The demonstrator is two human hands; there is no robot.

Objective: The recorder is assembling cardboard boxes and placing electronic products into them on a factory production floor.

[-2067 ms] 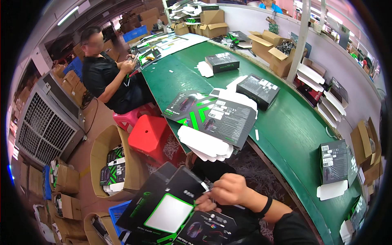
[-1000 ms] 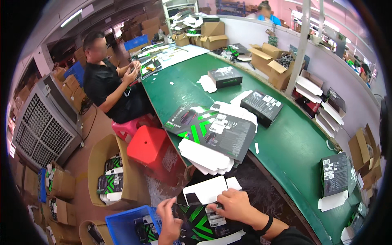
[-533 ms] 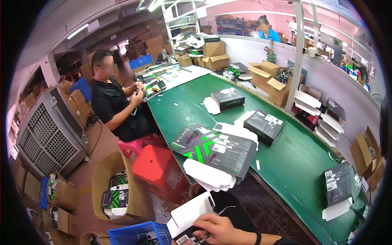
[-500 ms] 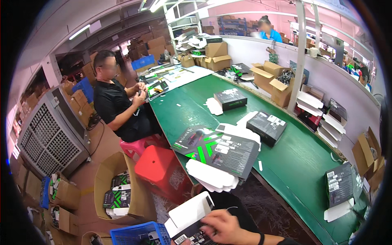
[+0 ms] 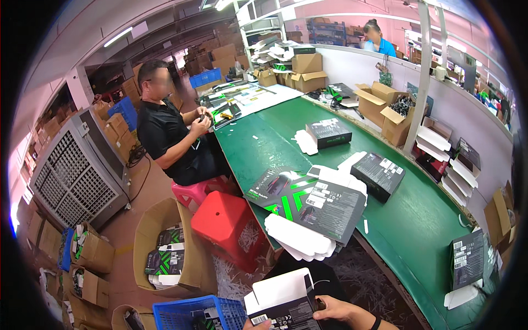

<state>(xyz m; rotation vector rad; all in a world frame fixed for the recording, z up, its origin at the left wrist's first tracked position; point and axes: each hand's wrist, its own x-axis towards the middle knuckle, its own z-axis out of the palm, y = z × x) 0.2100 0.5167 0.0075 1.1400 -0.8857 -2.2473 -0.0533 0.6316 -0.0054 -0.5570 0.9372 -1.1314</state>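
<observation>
The black product box point(image 5: 286, 302), white flap now raised open, had dropped to the picture's lower edge, over the blue crate point(image 5: 192, 314). The right hand point(image 5: 344, 313) grasped its side; the left hand point(image 5: 258, 325) barely showed, its grip unclear. Beside them a cardboard carton point(image 5: 165, 242) held similar boxes, left of the green tabletop point(image 5: 418, 231).

Open box point(image 5: 283, 302) at bottom, crate point(image 5: 192, 313) left, table point(image 5: 418, 231) right w/ flat cartons point(image 5: 308, 201).

Holding a black retail box with open white flap point(image 5: 283, 305) (barcode sticker on it); flattened black-and-green cartons point(image 5: 311, 201) stacked on table.
</observation>
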